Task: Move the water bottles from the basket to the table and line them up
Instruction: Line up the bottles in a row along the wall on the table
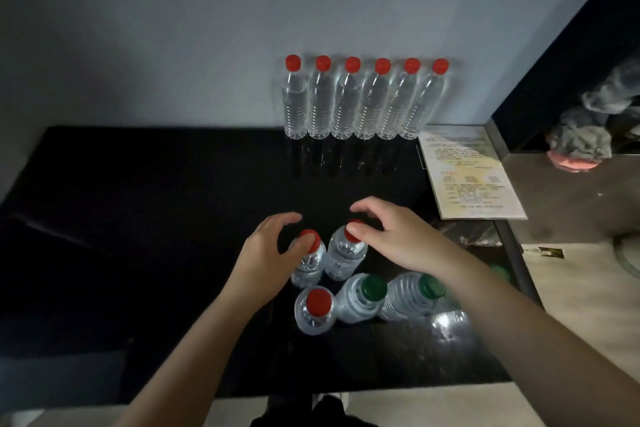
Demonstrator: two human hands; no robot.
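Note:
Six clear water bottles with red caps (353,100) stand in a straight row against the wall on the black table (173,184). Nearer to me is a cluster of five more bottles, three with red caps and two with green caps (374,288). My left hand (266,253) hovers over the left red-capped bottle (308,263), thumb against its cap and fingers curled apart. My right hand (398,239) pinches the cap of the neighbouring red-capped bottle (344,256) between thumb and fingers. No basket outline can be made out in the dark.
A printed sheet (467,173) lies at the table's right end. Crinkled clear plastic (450,319) sits right of the near bottles. Beyond the table's right edge are a grey ledge and a bundle of grey cloth (581,139). The wall runs behind the row.

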